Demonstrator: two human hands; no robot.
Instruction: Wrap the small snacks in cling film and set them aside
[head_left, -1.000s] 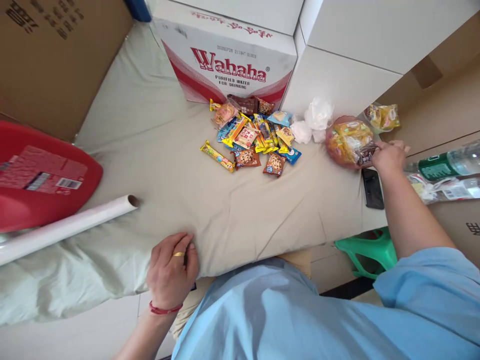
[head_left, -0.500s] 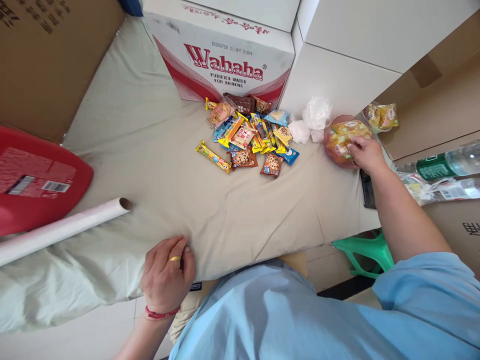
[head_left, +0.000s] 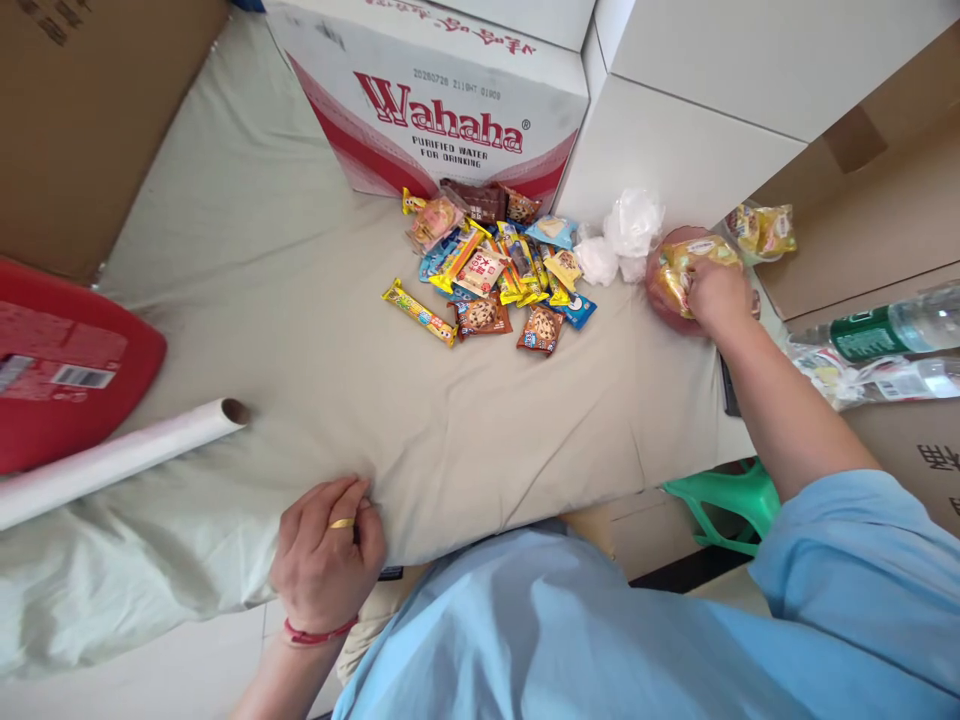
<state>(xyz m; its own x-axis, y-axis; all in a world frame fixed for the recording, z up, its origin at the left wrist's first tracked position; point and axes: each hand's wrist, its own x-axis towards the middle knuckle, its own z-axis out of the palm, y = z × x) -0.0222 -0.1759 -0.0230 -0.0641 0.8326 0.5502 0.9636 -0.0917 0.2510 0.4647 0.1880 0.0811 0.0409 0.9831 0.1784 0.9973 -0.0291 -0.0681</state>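
Note:
My right hand point(head_left: 718, 297) reaches out to the right and lies over a red plastic bag of snacks point(head_left: 670, 288), its fingers curled down onto the packets inside. What the fingers hold is hidden. My left hand point(head_left: 326, 555), with a gold ring and a red wristband, rests at the near edge of the pale cloth point(head_left: 300, 330), fingers bent and pressed on the fabric. A heap of small snack packets point(head_left: 495, 270) lies in the middle of the cloth, left of the bag.
A Wahaha water carton point(head_left: 442, 110) stands behind the snacks, white boxes to its right. Crumpled white plastic point(head_left: 626, 235) lies beside the bag. A white paper roll point(head_left: 112, 460) and red basin point(head_left: 60, 370) are at left. Bottles point(head_left: 885, 335), a green stool point(head_left: 731, 500) at right.
My right hand has moved left and forward from the bag's right side onto its top. The left hand stays on the cloth's edge. The view has shifted slightly.

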